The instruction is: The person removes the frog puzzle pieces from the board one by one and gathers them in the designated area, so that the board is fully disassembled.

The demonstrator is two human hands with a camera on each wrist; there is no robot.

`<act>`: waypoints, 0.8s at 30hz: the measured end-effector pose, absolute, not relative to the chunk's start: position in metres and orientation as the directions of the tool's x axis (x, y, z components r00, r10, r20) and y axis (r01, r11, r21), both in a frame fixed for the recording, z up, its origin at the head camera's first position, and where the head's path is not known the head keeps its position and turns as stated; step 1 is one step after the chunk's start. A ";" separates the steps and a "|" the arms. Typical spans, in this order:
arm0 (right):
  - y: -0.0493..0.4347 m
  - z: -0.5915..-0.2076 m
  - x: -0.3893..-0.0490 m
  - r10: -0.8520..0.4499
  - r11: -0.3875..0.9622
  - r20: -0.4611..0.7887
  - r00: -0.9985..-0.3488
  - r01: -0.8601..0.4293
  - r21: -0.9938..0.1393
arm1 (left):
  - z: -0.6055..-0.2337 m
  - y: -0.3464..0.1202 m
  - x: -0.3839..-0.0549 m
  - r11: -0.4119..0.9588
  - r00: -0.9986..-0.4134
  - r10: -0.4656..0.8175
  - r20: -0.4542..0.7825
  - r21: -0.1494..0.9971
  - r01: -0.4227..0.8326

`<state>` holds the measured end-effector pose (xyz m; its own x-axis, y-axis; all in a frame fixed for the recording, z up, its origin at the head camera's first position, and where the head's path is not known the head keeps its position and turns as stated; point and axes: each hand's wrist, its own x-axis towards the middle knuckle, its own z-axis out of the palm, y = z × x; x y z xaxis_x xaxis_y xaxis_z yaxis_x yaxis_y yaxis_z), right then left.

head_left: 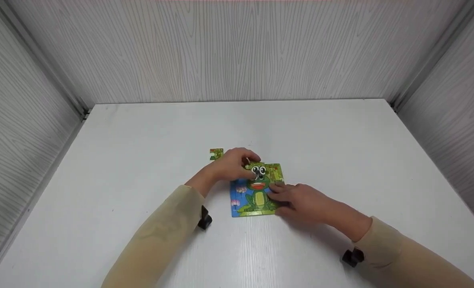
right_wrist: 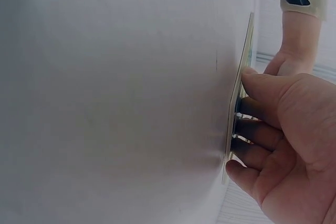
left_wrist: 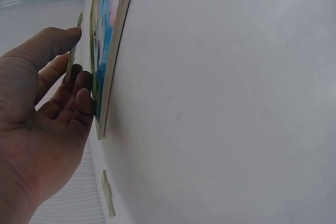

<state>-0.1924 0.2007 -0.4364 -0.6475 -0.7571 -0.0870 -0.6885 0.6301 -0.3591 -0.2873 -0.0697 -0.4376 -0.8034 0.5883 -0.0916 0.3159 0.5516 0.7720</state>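
Note:
A frog jigsaw puzzle (head_left: 259, 200) in a thin frame lies flat on the white table. Above its upper part, my left hand (head_left: 234, 165) pinches a puzzle piece (head_left: 258, 169) printed with the frog's eyes. In the left wrist view, that piece is between thumb and fingers, tilted and raised off the board. My right hand (head_left: 305, 203) rests on the puzzle's right side, fingers extended over the picture and thumb by the near edge. A loose green puzzle piece (head_left: 216, 153) lies beyond my left wrist, partly covered by it.
The white tabletop (head_left: 141, 160) surrounds the puzzle. A wood-grained panel (head_left: 237, 52) closes off the back, with side panels at left and right. Both sleeves carry a small black wrist mount (head_left: 205, 218).

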 end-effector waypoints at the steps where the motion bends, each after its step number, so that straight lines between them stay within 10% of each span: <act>1: 0.201 -0.436 -0.192 -0.756 0.631 -0.089 -0.648 -0.688 -0.359 | -0.437 -0.070 -0.288 0.550 -0.806 0.585 -0.091 0.775 0.312; 24: 0.200 -0.438 -0.194 -0.746 0.645 -0.103 -0.658 -0.675 -0.359 | -0.412 -0.106 -0.295 0.522 -0.882 0.470 -0.038 0.817 0.244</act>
